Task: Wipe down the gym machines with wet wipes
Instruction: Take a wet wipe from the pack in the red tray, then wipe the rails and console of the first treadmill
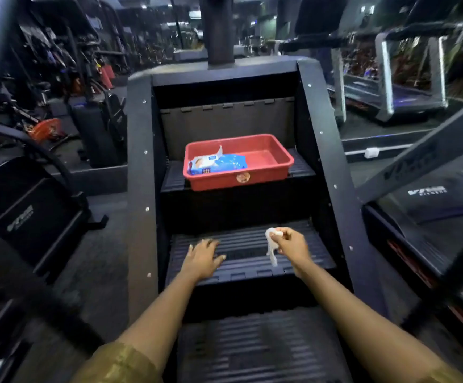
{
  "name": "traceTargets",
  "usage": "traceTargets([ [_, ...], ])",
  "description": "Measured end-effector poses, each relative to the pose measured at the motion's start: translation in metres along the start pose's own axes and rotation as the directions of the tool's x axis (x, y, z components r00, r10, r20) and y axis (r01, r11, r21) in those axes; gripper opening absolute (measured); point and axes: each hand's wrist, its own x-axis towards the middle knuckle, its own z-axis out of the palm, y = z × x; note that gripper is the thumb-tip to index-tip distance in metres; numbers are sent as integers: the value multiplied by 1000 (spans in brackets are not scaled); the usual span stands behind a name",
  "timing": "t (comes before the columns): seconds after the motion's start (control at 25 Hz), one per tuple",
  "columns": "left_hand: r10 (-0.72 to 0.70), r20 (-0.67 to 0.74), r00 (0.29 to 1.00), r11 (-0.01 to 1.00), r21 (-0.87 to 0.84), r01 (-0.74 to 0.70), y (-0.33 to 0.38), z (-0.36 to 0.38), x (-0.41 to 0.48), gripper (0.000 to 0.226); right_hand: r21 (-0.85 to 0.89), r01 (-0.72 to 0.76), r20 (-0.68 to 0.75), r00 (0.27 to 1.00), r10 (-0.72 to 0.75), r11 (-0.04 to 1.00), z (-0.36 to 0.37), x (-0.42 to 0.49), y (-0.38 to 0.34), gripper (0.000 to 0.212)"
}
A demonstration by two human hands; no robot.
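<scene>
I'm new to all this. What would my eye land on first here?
The bright red tray sits on the upper step of the dark stair machine, with a blue wipes pack lying in its left end. One step lower, the right hand pinches a crumpled white wipe, and the left hand rests flat on the ribbed tread.

Red tray; orange weight plate well to its left
</scene>
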Motion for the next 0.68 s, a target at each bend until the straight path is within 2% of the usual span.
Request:
traceTargets([
  [0.08,-13,99,995,1000,22,11,3,41,-45,58,-24,-51,28,998,51,998,-9,-41,41,11],
  [0.24,35,242,970,999,30,-43,12,103,-113,59,-142,-139,-30,990,136,980,-33,-116,101,9],
  [0.32,92,311,946,992,51,-113,17,127,-142,60,-119,-166,-66,985,159,979,-45,-164,126,5],
  [0.4,166,344,924,973,93,-209,22,147,-171,60,-54,-197,-162,969,186,979,-57,-220,147,1],
  [0.56,289,372,882,931,106,-349,42,191,-222,58,15,-313,-339,892,299,950,-89,-337,183,8],
  [0.68,379,471,796,894,37,-447,79,235,-262,58,103,-396,-450,800,398,913,-124,-429,208,5],
])
